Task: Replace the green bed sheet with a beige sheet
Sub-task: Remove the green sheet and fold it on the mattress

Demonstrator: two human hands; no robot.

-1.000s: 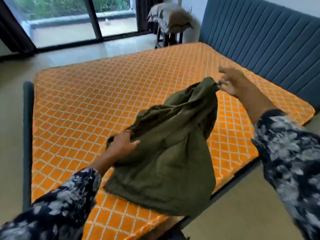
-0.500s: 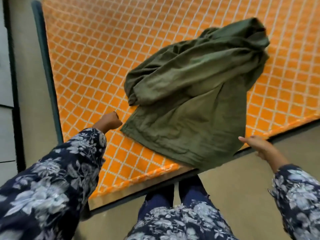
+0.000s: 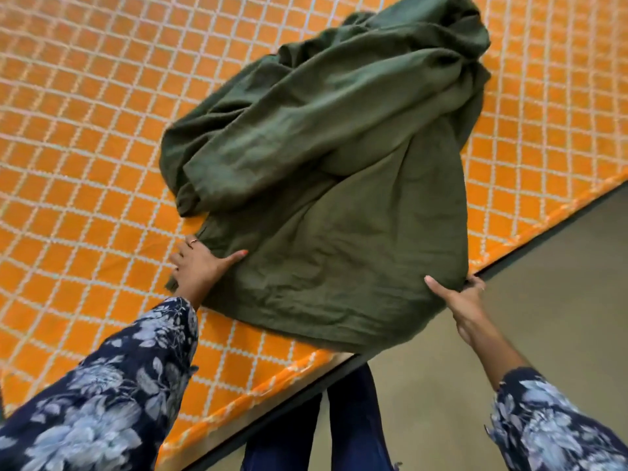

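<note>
The green bed sheet (image 3: 339,185) lies bunched in a heap on the bare orange mattress (image 3: 85,158), its lower part spread flat and overhanging the near edge. My left hand (image 3: 198,266) holds the sheet's lower left corner, thumb on top and fingers at the hem. My right hand (image 3: 464,300) grips the lower right edge where it hangs off the mattress, thumb on the fabric and fingers curled behind it. No beige sheet is in view.
The mattress has a white diamond pattern and sits on a dark frame (image 3: 306,385) whose edge runs diagonally in front of me. Beige floor (image 3: 543,283) lies to the right. My legs (image 3: 339,436) stand against the frame.
My view dropped from the whole room to the near bed edge. The right hand let go of the raised end, the heap settled, and both hands took hold of its lower corners.
</note>
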